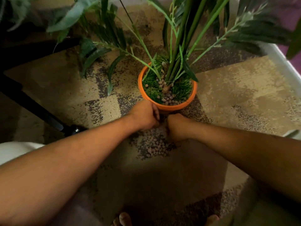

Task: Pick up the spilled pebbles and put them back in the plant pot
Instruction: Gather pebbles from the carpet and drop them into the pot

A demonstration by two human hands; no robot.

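Observation:
An orange plant pot stands on the carpet, holding green stems, fake grass and several brown pebbles near its front rim. Spilled pebbles lie in a heap on the carpet just in front of the pot. My left hand is curled into a fist beside the pot's front wall, knuckles up. My right hand is curled the same way, fingers down at the far edge of the heap. The two fists almost touch. What lies inside them is hidden.
Long leaves hang over the carpet left of the pot. A black chair leg with a caster runs in from the left. A white baseboard borders the right side. My bare toes show at the bottom.

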